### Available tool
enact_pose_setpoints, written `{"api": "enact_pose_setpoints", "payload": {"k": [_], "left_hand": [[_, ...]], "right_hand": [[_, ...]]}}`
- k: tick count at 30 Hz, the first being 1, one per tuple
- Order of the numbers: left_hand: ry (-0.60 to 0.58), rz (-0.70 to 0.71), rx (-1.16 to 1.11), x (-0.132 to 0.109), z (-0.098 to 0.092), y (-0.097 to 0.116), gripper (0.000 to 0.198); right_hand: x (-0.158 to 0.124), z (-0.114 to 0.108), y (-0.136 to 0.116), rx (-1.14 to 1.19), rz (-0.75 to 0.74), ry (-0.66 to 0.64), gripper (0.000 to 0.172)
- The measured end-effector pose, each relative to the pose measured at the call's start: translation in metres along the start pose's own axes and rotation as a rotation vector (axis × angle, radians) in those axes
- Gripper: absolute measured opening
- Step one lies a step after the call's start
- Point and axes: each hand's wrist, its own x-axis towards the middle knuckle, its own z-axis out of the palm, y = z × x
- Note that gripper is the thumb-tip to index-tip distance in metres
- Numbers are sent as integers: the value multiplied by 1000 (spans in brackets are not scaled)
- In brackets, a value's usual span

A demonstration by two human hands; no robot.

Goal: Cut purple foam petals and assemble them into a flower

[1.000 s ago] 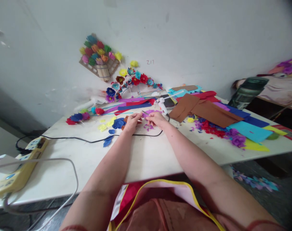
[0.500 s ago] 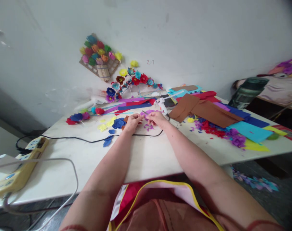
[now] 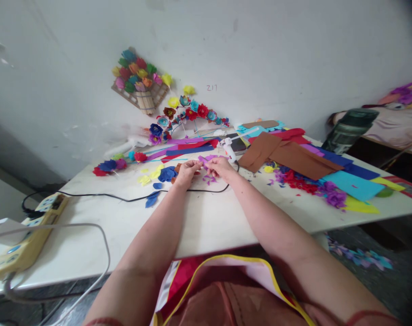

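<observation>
My left hand (image 3: 186, 171) and my right hand (image 3: 220, 167) meet over the far middle of the white table (image 3: 206, 217). Both pinch a small purple paper piece (image 3: 205, 160) between their fingertips. The fingers of each hand are curled closed on it. Purple scraps (image 3: 210, 179) lie just under the hands. A blue paper flower (image 3: 167, 174) sits left of my left hand. A white glue gun (image 3: 228, 148) stands just behind my right hand, its black cord (image 3: 124, 197) running left across the table.
Brown, blue, cyan and yellow paper sheets (image 3: 294, 158) cover the right side with red and purple petals (image 3: 308, 183). Finished paper flowers (image 3: 185, 111) lean on the wall. A yellow power strip (image 3: 29, 235) sits at the left edge. A dark bag (image 3: 348, 129) stands at right.
The hands have drawn slightly closer together around the purple piece and lifted a little. Nothing else has moved.
</observation>
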Motion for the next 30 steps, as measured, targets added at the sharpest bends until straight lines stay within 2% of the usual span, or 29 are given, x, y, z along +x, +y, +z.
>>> {"api": "enact_pose_setpoints", "payload": {"k": [3, 6, 11, 14, 18, 25, 30], "left_hand": [[5, 6, -36, 0, 0, 1, 39], [3, 14, -76, 1, -2, -1, 38], [-3, 19, -95, 5, -6, -6, 38], [-4, 14, -96, 7, -8, -9, 38], [1, 10, -115, 8, -9, -10, 39], [27, 0, -164, 8, -8, -9, 40], [16, -7, -154, 8, -8, -10, 39]], "right_hand": [[2, -2, 0, -51, 0, 0, 19], [7, -9, 1, -174, -39, 109, 15], [12, -23, 1, -708, -62, 361, 14], [10, -25, -1, -983, -91, 408, 20], [5, -24, -3, -1201, -80, 365, 28], [-1, -16, -6, -1415, -88, 157, 35], [-4, -5, -11, -1485, -59, 158, 32]]}}
